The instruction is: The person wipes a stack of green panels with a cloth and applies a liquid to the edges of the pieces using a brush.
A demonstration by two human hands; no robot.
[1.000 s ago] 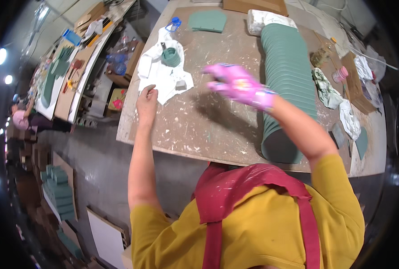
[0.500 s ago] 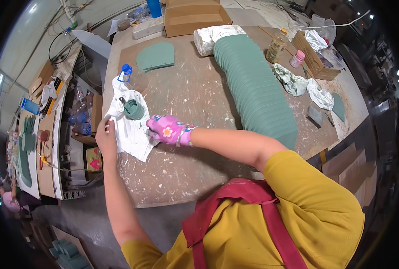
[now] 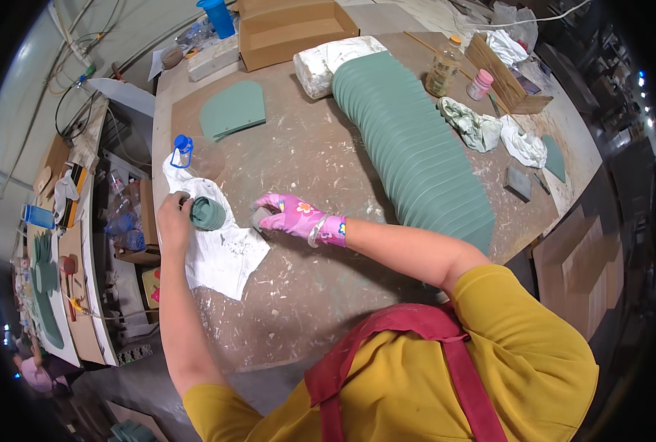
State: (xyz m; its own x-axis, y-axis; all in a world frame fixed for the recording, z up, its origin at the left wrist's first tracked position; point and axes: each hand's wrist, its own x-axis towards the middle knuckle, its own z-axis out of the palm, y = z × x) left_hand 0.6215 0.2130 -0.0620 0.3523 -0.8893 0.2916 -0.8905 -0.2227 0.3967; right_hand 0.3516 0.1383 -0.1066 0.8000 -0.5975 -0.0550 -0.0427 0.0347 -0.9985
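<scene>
My bare left hand (image 3: 173, 221) is at the left side of a small green pot (image 3: 208, 214), its fingers curled closed; what they grip, if anything, is hidden. The pot stands on a crumpled white cloth (image 3: 228, 261). My right hand (image 3: 298, 217), in a pink flowered glove, is closed on a small grey block (image 3: 260, 216) by the cloth's right edge. A blue-capped bottle top (image 3: 183, 151) lies at the far end of the cloth. Beyond it rests a flat green panel (image 3: 232, 109) with a rounded edge.
A long row of stacked green panels (image 3: 416, 147) leans on a white wrapped block (image 3: 335, 65). An open cardboard box (image 3: 298, 44) is at the back. To the right are a bottle (image 3: 444, 70), a pink jar (image 3: 479, 85), rags (image 3: 471, 125) and a grey block (image 3: 517, 184).
My left hand has moved up to the pot, and the tool handle that stood in it no longer shows. My right hand has shifted right, off the cloth, with the small grey block visible. The view has shifted.
</scene>
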